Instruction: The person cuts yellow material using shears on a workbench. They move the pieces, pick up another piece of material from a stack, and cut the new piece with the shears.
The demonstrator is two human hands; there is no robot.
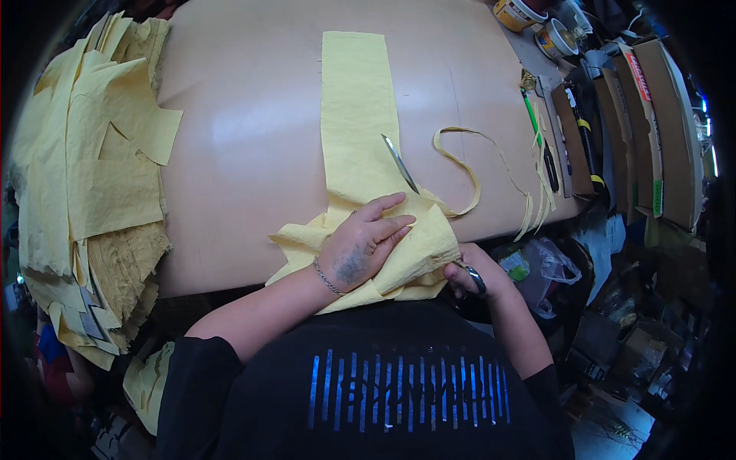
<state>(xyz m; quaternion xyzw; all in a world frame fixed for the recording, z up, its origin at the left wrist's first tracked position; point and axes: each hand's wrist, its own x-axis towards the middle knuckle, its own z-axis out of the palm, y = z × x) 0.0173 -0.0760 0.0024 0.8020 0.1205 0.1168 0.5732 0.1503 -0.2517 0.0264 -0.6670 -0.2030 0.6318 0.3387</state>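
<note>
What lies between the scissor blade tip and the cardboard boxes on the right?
Head view: a curling trimmed yellow strip lies on the table between the scissors and the boxes, plus pens.

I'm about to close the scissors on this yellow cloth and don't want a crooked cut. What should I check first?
1. Left hand flat on the cloth, pinning it: ok.
2. Left fingers apart from the blade: ok, though near it.
3. Right hand has its grip on the scissors' handles: ok.
4. Cloth ahead of the blade lies flat on the table: ok; it bunches under the hand.
5. Cut-off strip out of the blade's way: ok, it lies to the right.
6. Lower blade under the cloth: cannot tell, hidden.
</note>
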